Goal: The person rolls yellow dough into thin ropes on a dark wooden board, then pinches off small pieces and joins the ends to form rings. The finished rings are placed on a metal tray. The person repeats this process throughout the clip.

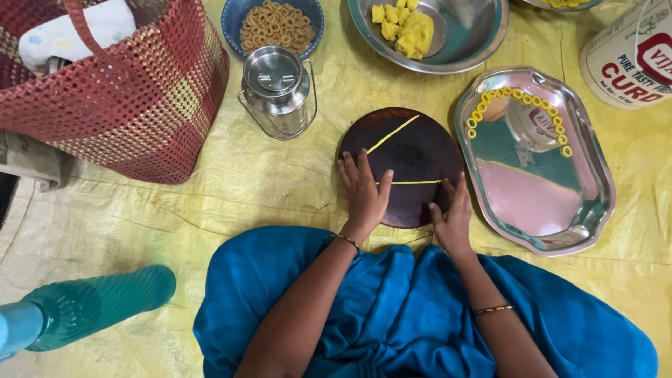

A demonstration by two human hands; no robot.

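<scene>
Round dark wooden board, centre of yellow floor sheet: thin yellow dough strand lies across it; left hand and right hand, fingers apparently flat and unclenched, press its ends.

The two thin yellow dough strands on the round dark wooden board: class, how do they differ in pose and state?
The upper dough strand lies slanted and untouched on the round dark wooden board; the lower dough strand lies level. The upper strand is apart from both hands; the lower runs between the left hand and right hand, which press on it. Both are thin, yellow and straight.
</scene>
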